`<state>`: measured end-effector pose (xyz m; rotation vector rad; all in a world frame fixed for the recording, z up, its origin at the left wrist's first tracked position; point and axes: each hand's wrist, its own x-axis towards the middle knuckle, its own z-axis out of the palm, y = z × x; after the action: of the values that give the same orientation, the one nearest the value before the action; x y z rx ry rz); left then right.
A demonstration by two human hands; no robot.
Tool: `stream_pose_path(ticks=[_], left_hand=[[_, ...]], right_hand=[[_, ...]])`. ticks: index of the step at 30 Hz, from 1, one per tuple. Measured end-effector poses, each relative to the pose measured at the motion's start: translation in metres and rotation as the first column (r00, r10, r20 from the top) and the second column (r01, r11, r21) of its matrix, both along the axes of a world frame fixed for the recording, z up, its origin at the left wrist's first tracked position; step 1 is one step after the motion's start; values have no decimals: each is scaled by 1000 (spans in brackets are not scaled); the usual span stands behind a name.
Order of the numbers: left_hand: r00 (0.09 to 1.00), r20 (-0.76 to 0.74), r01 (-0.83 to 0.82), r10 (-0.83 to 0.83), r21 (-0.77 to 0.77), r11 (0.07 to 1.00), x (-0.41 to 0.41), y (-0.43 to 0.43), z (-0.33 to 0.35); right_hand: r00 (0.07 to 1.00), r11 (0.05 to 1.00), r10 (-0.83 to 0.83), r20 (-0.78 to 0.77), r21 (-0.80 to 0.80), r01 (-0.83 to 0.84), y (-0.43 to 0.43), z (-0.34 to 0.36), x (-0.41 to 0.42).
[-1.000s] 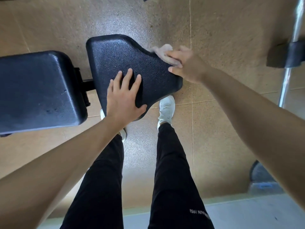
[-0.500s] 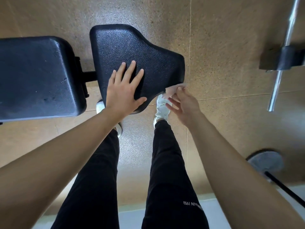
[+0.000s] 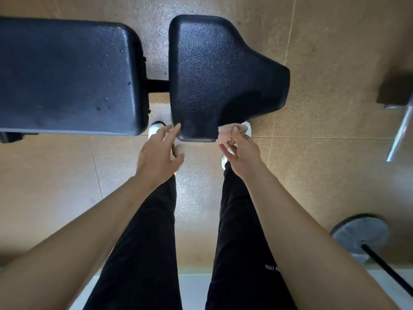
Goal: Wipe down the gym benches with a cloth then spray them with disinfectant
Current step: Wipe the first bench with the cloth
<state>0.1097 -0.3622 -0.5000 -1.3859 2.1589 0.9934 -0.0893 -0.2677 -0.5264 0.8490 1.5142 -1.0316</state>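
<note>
Two pads sit in view: the long backrest (image 3: 67, 74) at the left, dotted with a few droplets near its right end, and the seat (image 3: 219, 74) just beside it, joined by a short black bar. Half a second ago the left hand (image 3: 156, 157) lay flat on the seat; now it has lifted off and hangs at the seat's near left corner, fingers loosely spread, one fingertip at the edge and nothing in its grasp. Further right, the cloth (image 3: 225, 132) has come off the seat's far side and down to its near edge, where the right hand (image 3: 241, 151) pinches it between thumb and fingers against the pad's rim. With the top no longer being braced or rubbed, the seat's upper face looks finished and the edges are probably getting the last strokes. No spray bottle shows, so disinfecting is not yet under way. At the far right a steel bar (image 3: 400, 133) and a weight plate (image 3: 359, 236) rest on the floor.
</note>
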Motion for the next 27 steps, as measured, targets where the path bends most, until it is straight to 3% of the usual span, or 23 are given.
stream_pose_path(ticks=[6,9,19,23,27], left_hand=[[980,65,-173,189,-194,966,46,-12,6],[970,115,-178,213,-257,950,71,-27,3],[976,153,-148,154,-48,988,123,-65,-6],[991,108,-86,84,7,996,143,-76,-3],[996,5,-85,85,68,994,159,-90,3]], right_hand=[[997,997,-72,35,-10,73,0,3,31],[992,994,-108,66,3,108,-12,7,56],[950,969,-236,202,-18,245,-80,33,137],[973,985,-98,210,-119,125,-101,42,149],[953,915,300,43,-295,-275,-123,50,144]])
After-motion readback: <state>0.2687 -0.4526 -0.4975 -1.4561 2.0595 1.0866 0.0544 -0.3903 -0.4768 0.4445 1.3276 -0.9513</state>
